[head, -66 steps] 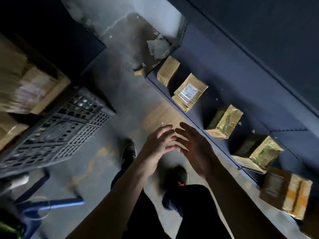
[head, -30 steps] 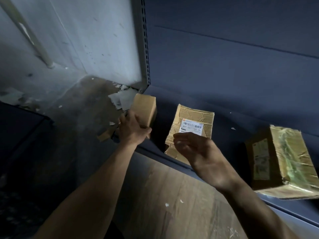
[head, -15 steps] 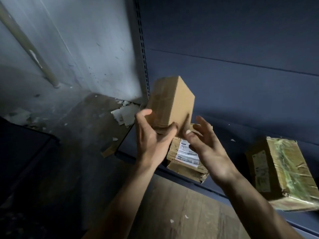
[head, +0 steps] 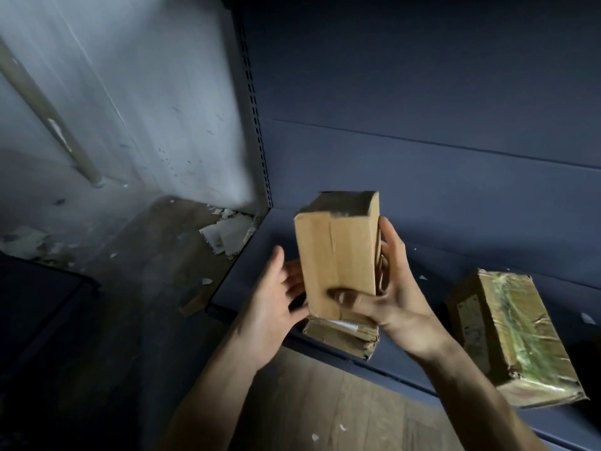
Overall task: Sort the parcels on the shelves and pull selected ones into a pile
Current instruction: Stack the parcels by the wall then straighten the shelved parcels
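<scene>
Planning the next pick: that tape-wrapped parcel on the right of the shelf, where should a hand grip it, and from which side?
The tape-wrapped parcel is probably best taken across its two long sides, coming from the open front of the shelf: the back panel closes the rear, and nothing touches either side. The tape looks glossy, so curl fingers round an edge.

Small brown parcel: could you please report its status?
Right hand grips small brown parcel, upright. Left hand open beside it. Labelled parcel lies beneath.
</scene>
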Demonstrator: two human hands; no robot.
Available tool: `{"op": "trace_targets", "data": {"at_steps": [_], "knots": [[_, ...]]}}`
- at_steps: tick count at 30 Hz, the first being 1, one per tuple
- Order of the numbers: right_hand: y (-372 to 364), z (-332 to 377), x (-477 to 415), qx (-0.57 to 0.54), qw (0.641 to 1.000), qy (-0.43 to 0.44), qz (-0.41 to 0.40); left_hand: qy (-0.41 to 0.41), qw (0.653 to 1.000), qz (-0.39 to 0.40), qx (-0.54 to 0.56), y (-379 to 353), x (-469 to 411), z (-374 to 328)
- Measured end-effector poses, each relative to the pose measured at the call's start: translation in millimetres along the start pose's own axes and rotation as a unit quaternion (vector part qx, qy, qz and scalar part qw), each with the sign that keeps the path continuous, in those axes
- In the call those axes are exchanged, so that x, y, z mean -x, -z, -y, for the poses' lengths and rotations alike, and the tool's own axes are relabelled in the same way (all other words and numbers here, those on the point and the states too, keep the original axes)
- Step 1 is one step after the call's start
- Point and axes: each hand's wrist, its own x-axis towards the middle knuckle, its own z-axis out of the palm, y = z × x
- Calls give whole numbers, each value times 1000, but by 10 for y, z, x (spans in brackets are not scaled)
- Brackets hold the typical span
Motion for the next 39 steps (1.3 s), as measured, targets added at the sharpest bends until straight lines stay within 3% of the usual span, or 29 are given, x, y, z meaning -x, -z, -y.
{"op": "trace_targets", "data": {"at_steps": [3, 7, 11, 15, 19, 23, 27, 28, 30, 32, 33, 35, 39], "knots": [[-114, 37, 53, 93, 995, 29, 22, 56, 998, 36, 15, 99, 9, -111], [-151, 51, 125, 182, 976, 99, 71, 121, 970, 190, 96, 188, 21, -214], [-58, 62, 152, 189, 974, 80, 92, 74, 971, 217, 65, 248, -5, -258], [51, 117, 152, 7, 985, 27, 173, -12, 986, 165, -15, 318, 27, -278], [51, 124, 103, 7, 998, -4, 59, -169, 959, 173, -144, 297, 11, -303], [-2, 132, 49, -38, 991, -130, -17, -184, 937, 177, -238, 317, 2, -282], [-45, 176, 46, -146, 967, -207, 41, -205, 884, 242, -342, 150, 87, -355], [-47, 171, 45, -159, 963, -211, 49, -220, 874, 285, -326, 205, 190, -383], [-41, 139, 51, -185, 962, -196, 42, -176, 931, 244, -205, 228, 123, -346], [-25, 92, 43, -195, 968, -156, 22, -197, 918, 252, -234, 189, 119, -341], [-31, 88, 28, -194, 973, -127, 16, -193, 920, 213, -268, 129, 83, -338], [-44, 97, 15, -183, 981, -66, 9, -171, 945, 162, -225, 192, 77, -290], [-66, 152, 40, -150, 986, 6, 70, -127, 940, 200, -246, 187, 72, -324]]}}
